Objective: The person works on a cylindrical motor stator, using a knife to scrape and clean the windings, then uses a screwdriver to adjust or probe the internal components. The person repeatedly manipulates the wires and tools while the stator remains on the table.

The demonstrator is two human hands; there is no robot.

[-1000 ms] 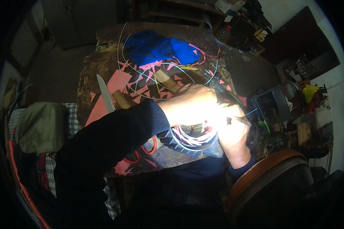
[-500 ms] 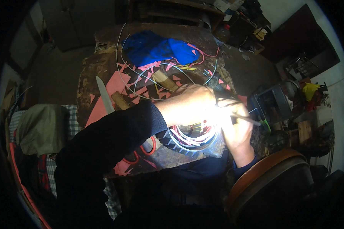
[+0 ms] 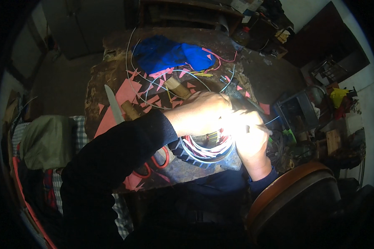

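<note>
A motor stator [image 3: 207, 155] with a dark ribbed housing and bundled white and red windings lies on the worktable, partly under my arms. My left hand [image 3: 210, 106] is curled over its far side, fingers bent and mostly hidden by glare; what they grip cannot be made out. Close beside it, my right hand [image 3: 252, 139] is closed at the stator's right edge. A thin rod [image 3: 270, 133] pokes out of the right fist, the rest of it lost in bright light. A pale blue wire [image 3: 273, 120] sticks out past the right hand.
On the worktable [image 3: 183, 177] lie pink paper scraps [image 3: 108, 122], a knife blade [image 3: 113, 103], red-handled scissors [image 3: 160, 159], a wooden block [image 3: 176, 88], a blue cloth [image 3: 166, 54] and looped wires. An orange-brown rounded rim [image 3: 286, 182] stands at the right. A draped cloth [image 3: 45, 141] is at left.
My right hand has shifted slightly up and turned, so the rod that stuck out to the right now shows only its tip. The left hand has moved slightly left.
</note>
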